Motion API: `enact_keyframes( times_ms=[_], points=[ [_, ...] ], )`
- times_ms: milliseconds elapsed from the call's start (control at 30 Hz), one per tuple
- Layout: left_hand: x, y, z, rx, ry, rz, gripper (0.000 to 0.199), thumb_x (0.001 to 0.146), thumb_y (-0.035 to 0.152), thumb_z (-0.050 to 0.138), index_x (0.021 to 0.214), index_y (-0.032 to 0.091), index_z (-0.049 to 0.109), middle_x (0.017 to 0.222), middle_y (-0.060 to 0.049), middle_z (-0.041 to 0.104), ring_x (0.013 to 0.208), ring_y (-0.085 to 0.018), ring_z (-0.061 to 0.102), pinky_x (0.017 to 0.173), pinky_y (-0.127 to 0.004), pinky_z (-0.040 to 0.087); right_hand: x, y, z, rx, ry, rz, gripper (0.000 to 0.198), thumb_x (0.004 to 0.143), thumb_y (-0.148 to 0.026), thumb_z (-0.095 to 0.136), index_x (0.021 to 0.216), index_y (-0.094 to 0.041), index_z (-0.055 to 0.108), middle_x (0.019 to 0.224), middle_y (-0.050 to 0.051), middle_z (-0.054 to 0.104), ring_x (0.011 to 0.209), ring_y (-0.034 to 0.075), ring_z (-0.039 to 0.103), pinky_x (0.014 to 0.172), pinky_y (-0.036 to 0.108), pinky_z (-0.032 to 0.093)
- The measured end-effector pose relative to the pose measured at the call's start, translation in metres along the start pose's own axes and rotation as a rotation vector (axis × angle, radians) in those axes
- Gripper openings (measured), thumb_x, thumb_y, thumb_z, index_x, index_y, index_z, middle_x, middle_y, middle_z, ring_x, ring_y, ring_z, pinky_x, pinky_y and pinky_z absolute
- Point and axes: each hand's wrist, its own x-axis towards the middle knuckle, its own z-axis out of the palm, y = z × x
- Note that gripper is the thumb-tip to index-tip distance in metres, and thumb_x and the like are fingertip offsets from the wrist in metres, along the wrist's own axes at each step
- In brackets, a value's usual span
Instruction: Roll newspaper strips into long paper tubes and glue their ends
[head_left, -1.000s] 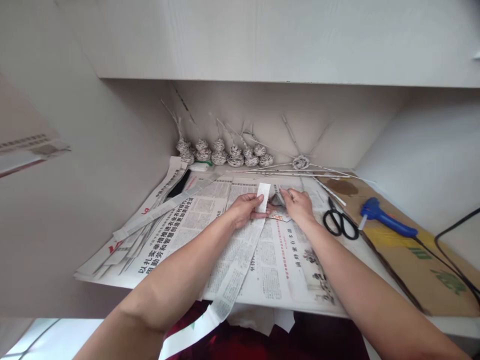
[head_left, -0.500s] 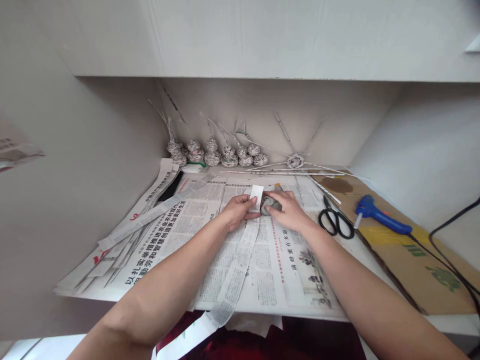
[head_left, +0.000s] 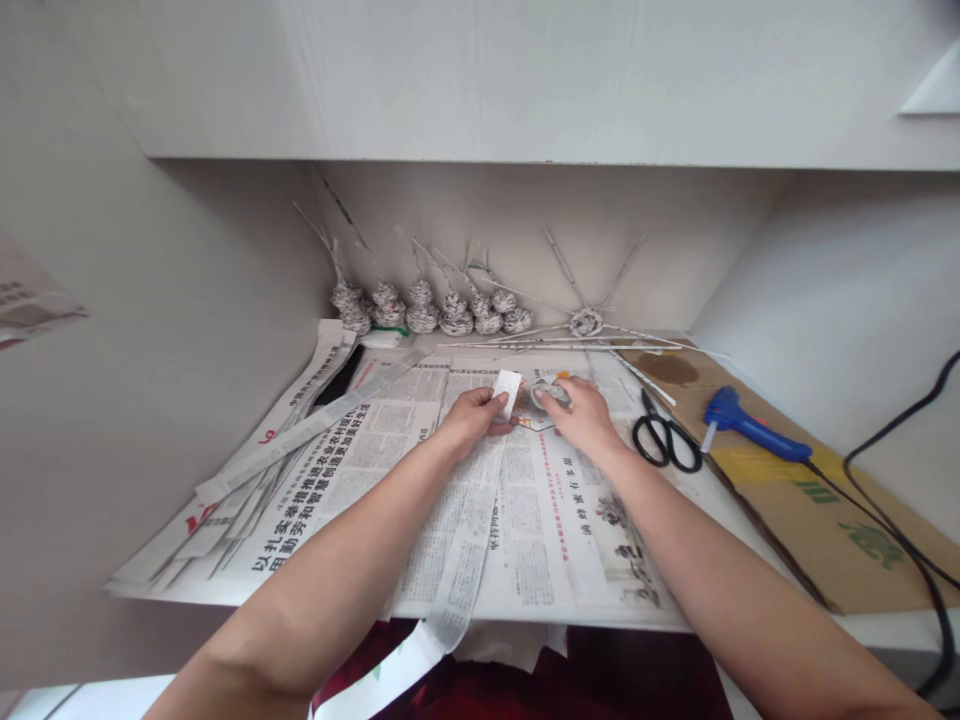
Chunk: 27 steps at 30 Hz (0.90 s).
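Note:
My left hand pinches the upper end of a long newspaper strip between thumb and fingers. A short white end of it sticks up past the thumb, and the rest runs down over the table edge into my lap. My right hand is closed around a small grey rounded wad, whose exact kind I cannot make out. A narrow gap separates the wad from the strip. Something small and orange shows just behind the right fingers, partly hidden.
Newspaper sheets cover the table, with cut strips piled at left. Woven paper gourds line the back beside a woven starter with spokes. Black scissors and a blue glue gun lie right, near flattened cardboard.
My right hand has shifted right with the grey wad, opening a gap from the left hand. The strip's hanging part has swung slightly left.

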Motion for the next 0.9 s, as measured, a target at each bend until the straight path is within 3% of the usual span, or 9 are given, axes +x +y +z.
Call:
enact_keyframes(
  times_ms=[133, 233, 433, 567, 767, 900],
  points=[
    [-0.001, 0.0, 0.001, 0.016, 0.001, -0.003, 0.015, 0.079, 0.024, 0.065, 0.082, 0.009, 0.063, 0.087, -0.008, 0.065, 0.068, -0.013, 0.064, 0.071, -0.029, 0.056, 0.0, -0.008, -0.003, 0.232, 0.157, 0.031, 0.034, 0.088, -0.048, 0.044, 0.074, -0.02, 0.059, 0.077, 0.005, 0.054, 0.071, 0.018, 0.052, 0.066, 0.029, 0.04],
    [-0.002, 0.001, 0.003, 0.023, 0.007, -0.003, 0.015, 0.079, 0.024, 0.065, 0.081, 0.009, 0.064, 0.085, -0.008, 0.065, 0.069, -0.013, 0.064, 0.072, -0.029, 0.055, 0.004, -0.009, 0.005, 0.248, 0.167, 0.04, 0.033, 0.089, -0.045, 0.04, 0.073, -0.021, 0.055, 0.079, 0.005, 0.053, 0.075, 0.019, 0.052, 0.073, 0.031, 0.042],
    [-0.003, 0.003, 0.005, 0.028, 0.018, -0.025, 0.012, 0.081, 0.02, 0.062, 0.083, 0.008, 0.064, 0.084, -0.008, 0.065, 0.069, -0.012, 0.063, 0.072, -0.028, 0.055, 0.008, -0.002, 0.022, 0.123, 0.141, 0.038, 0.027, 0.088, -0.028, 0.038, 0.102, -0.014, 0.057, 0.099, 0.014, 0.059, 0.096, 0.026, 0.054, 0.087, 0.038, 0.041],
    [-0.002, 0.001, 0.004, 0.031, 0.028, -0.01, 0.015, 0.078, 0.024, 0.066, 0.077, 0.009, 0.064, 0.075, -0.006, 0.064, 0.069, -0.013, 0.062, 0.072, -0.029, 0.054, 0.004, -0.001, 0.02, 0.082, 0.115, -0.036, 0.034, 0.088, -0.028, 0.043, 0.119, -0.019, 0.053, 0.105, 0.011, 0.059, 0.098, 0.024, 0.054, 0.087, 0.038, 0.042],
    [-0.001, 0.0, 0.003, 0.048, 0.015, -0.005, 0.017, 0.077, 0.026, 0.067, 0.08, 0.009, 0.066, 0.074, -0.005, 0.064, 0.068, -0.012, 0.061, 0.07, -0.028, 0.054, 0.002, -0.004, 0.004, -0.083, 0.247, -0.113, 0.036, 0.082, -0.037, 0.057, 0.114, -0.022, 0.063, 0.118, 0.013, 0.049, 0.104, 0.027, 0.046, 0.091, 0.04, 0.039],
    [-0.001, -0.002, 0.003, 0.045, 0.005, 0.001, 0.02, 0.074, 0.028, 0.07, 0.079, 0.009, 0.066, 0.074, -0.006, 0.064, 0.068, -0.012, 0.061, 0.069, -0.028, 0.054, 0.003, -0.005, 0.0, -0.115, 0.1, -0.156, 0.026, 0.088, -0.033, 0.048, 0.091, -0.022, 0.072, 0.093, 0.008, 0.06, 0.094, 0.024, 0.048, 0.085, 0.034, 0.04]
  ],
)
